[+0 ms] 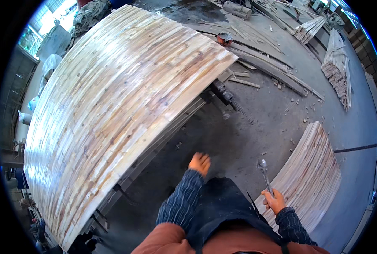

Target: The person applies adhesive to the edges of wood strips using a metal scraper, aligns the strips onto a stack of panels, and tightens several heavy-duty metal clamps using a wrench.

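Note:
My right hand (274, 201) is closed around the handle of a metal wrench (264, 169). The wrench points up and away from me, its rounded socket-like head at the far end. My left hand (200, 164) hangs over the floor with fingers loosely bent and slightly apart, holding nothing. To its left lies a large panel of glued wood strips (125, 93), apart from the hand. A threaded clamp screw (235, 101) sticks out from under the panel's right corner. Next to my right hand is a lower stack of wood strips (307, 178).
An orange-red bucket (224, 39) stands beyond the panel's far corner, near long beams (273, 72) on the floor. Bundled strips (337, 67) lie at the far right. Wood scraps litter the concrete floor. Clamp bars (99, 220) jut from the panel's near edge.

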Demonstrator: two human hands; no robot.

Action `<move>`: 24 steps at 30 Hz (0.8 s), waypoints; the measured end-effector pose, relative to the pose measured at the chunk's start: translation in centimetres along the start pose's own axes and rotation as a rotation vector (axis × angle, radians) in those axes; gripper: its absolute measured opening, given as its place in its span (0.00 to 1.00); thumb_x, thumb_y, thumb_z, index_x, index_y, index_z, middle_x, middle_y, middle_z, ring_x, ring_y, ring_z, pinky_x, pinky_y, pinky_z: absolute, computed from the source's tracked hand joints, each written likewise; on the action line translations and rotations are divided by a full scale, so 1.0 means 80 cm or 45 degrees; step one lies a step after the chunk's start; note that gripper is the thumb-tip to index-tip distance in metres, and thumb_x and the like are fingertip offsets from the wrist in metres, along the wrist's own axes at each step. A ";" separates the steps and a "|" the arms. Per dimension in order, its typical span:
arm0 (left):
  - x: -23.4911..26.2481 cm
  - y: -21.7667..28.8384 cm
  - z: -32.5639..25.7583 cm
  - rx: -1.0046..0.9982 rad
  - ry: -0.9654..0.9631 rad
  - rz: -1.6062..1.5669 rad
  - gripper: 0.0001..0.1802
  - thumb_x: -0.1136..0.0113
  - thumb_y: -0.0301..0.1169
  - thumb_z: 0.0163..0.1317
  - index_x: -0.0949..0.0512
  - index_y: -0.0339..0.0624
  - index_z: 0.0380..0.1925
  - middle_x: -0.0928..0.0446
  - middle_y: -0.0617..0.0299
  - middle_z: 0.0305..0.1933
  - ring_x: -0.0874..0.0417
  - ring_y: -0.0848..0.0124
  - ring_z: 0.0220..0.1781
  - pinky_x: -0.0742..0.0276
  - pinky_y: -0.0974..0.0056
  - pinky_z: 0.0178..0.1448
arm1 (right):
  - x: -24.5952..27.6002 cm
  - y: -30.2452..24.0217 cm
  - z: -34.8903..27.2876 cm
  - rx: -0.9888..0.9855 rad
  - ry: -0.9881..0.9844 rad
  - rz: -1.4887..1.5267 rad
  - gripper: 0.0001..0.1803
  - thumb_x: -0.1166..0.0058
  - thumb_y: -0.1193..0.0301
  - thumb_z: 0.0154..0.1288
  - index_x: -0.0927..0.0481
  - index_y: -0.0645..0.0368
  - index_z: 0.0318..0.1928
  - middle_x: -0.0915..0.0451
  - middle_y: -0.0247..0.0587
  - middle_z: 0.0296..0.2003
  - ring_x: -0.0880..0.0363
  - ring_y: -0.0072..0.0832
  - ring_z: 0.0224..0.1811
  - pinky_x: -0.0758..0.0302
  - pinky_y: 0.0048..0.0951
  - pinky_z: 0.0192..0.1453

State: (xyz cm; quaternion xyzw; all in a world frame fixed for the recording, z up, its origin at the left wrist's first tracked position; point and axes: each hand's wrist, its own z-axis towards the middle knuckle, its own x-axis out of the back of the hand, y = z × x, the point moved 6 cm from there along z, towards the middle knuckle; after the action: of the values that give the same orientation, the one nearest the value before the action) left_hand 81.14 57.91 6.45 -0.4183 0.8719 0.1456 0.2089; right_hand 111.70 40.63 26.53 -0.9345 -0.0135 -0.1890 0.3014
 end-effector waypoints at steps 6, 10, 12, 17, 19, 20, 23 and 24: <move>-0.248 0.051 0.100 -0.749 0.228 0.771 0.30 0.46 0.51 0.66 0.30 0.32 0.52 0.26 0.54 0.36 0.25 0.62 0.34 0.25 0.56 0.35 | 0.071 -0.056 0.032 0.117 0.103 0.025 0.17 0.47 0.59 0.68 0.21 0.62 0.43 0.26 0.38 0.20 0.31 0.21 0.16 0.32 0.24 0.20; -0.279 0.027 0.106 -0.488 0.263 0.232 0.27 0.49 0.51 0.70 0.27 0.33 0.44 0.29 0.60 0.22 0.31 0.73 0.22 0.34 0.61 0.26 | 0.096 -0.083 0.061 0.031 0.146 0.062 0.18 0.47 0.58 0.70 0.21 0.61 0.44 0.25 0.37 0.20 0.32 0.20 0.16 0.32 0.23 0.20; -0.272 0.027 0.077 -0.525 0.156 0.295 0.26 0.49 0.53 0.70 0.27 0.37 0.38 0.30 0.63 0.22 0.32 0.74 0.22 0.36 0.63 0.25 | 0.095 -0.110 0.063 0.012 0.070 0.006 0.17 0.48 0.59 0.70 0.21 0.61 0.44 0.25 0.37 0.20 0.31 0.20 0.17 0.32 0.22 0.22; -0.246 0.016 0.085 -0.509 -0.029 0.364 0.28 0.57 0.60 0.71 0.31 0.47 0.28 0.36 0.67 0.19 0.39 0.75 0.19 0.45 0.64 0.21 | 0.104 -0.202 0.129 0.080 -0.175 -0.192 0.16 0.48 0.59 0.70 0.20 0.60 0.43 0.25 0.36 0.20 0.31 0.19 0.19 0.33 0.22 0.24; -0.249 0.027 0.084 -0.591 -0.088 0.421 0.30 0.60 0.63 0.70 0.33 0.50 0.26 0.39 0.67 0.18 0.42 0.75 0.18 0.48 0.64 0.19 | 0.095 -0.242 0.169 0.037 -0.259 -0.226 0.17 0.46 0.57 0.69 0.19 0.60 0.43 0.25 0.36 0.20 0.31 0.18 0.19 0.34 0.22 0.24; -0.241 0.022 0.082 -0.565 -0.146 0.416 0.30 0.59 0.64 0.70 0.33 0.50 0.25 0.39 0.67 0.17 0.42 0.75 0.17 0.48 0.64 0.19 | 0.096 -0.253 0.183 0.029 -0.326 -0.262 0.18 0.46 0.57 0.69 0.19 0.60 0.43 0.25 0.35 0.20 0.31 0.18 0.19 0.34 0.22 0.24; -0.238 -0.002 0.070 -0.435 -0.268 0.349 0.29 0.58 0.64 0.69 0.33 0.52 0.25 0.41 0.69 0.17 0.44 0.76 0.17 0.49 0.65 0.19 | 0.098 -0.283 0.211 -0.026 -0.451 -0.387 0.18 0.47 0.56 0.69 0.19 0.60 0.43 0.25 0.35 0.20 0.32 0.17 0.19 0.34 0.21 0.24; -0.237 -0.004 0.068 -0.388 -0.332 0.304 0.28 0.58 0.64 0.69 0.33 0.52 0.25 0.41 0.69 0.17 0.44 0.76 0.17 0.49 0.65 0.19 | 0.097 -0.294 0.220 -0.043 -0.490 -0.444 0.18 0.47 0.56 0.70 0.19 0.59 0.43 0.25 0.35 0.20 0.32 0.17 0.19 0.35 0.21 0.24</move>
State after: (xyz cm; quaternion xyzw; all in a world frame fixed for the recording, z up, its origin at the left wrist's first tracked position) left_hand 93.36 72.68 10.91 -0.3165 0.8487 0.3520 0.2357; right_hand 121.69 69.17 29.32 -0.9417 -0.2283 -0.0571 0.2406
